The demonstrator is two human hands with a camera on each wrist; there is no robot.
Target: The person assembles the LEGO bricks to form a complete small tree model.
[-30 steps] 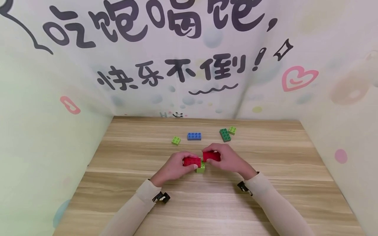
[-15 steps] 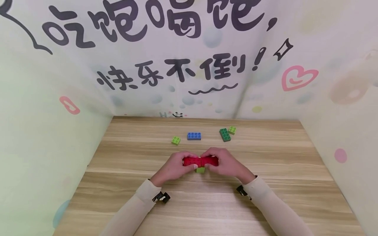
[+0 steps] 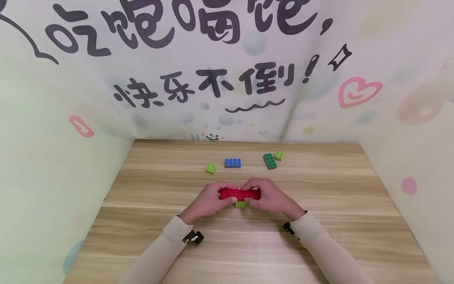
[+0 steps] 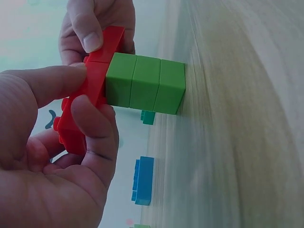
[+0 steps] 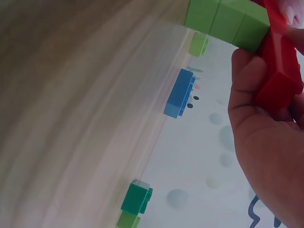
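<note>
Two red toy building bricks meet end to end on a stack of three light-green bricks. In the head view only the front of the stack shows under the red ones. My left hand grips the left red brick between thumb and fingers. On the other side, my right hand holds the right red brick in the same way. The left wrist view shows a fine seam between the red bricks, which overhang the stack on both sides. Part of each red brick is covered by fingers.
Farther back on the wooden table lie a light-green brick, a blue brick and a dark-green brick beside another light-green brick. A printed wall rises behind the table's back edge.
My right hand has lowered its red brick and brought it left, onto the green stack and up against the other red brick. The left hand has kept its grip in place.
</note>
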